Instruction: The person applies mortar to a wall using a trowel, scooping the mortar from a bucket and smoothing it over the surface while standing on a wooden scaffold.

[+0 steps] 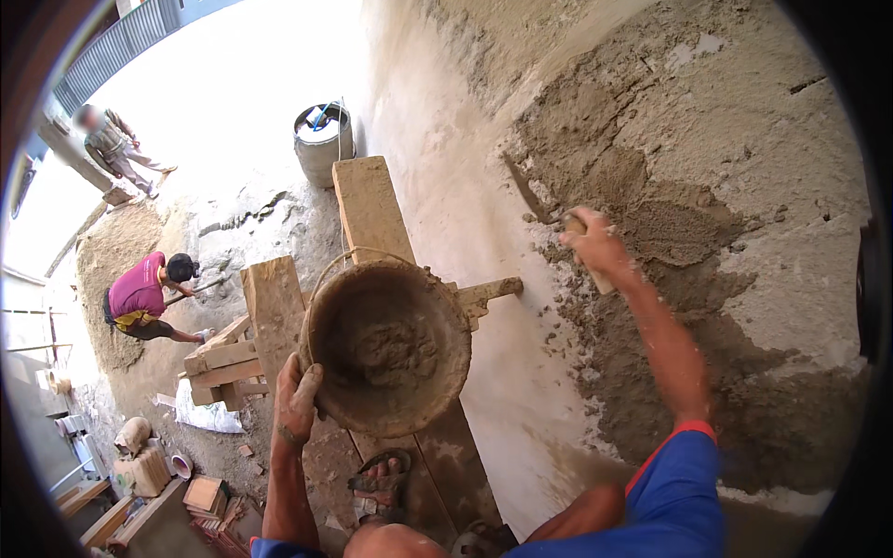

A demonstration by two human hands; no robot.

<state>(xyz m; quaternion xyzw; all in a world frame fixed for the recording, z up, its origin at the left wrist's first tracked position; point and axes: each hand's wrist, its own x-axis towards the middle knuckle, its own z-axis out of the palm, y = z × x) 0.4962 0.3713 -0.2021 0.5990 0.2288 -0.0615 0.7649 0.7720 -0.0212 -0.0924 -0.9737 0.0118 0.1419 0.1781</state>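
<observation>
My left hand point(296, 398) grips the rim of a round bucket point(456, 372) crusted with dried mortar, thumb over the edge. Grey wet mortar point(395, 353) lies in its bottom, and a thin wire handle loops along its left side. My right hand point(597, 244) is closed around the wooden handle of a trowel point(526, 189), whose narrow blade edge points up and left at the wall. Fresh dark mortar point(679, 223) covers a rough patch of the wall point(791, 232) beside that hand; crumbs cling along the patch's left border.
I am above wooden scaffold planks point(433, 456), with upright timbers point(276, 307) past the bucket. Down on the ground, a person in a magenta shirt point(139, 288) bends with a long-handled tool; another person point(116, 149) stands farther off. A drum point(323, 149) stands by the wall.
</observation>
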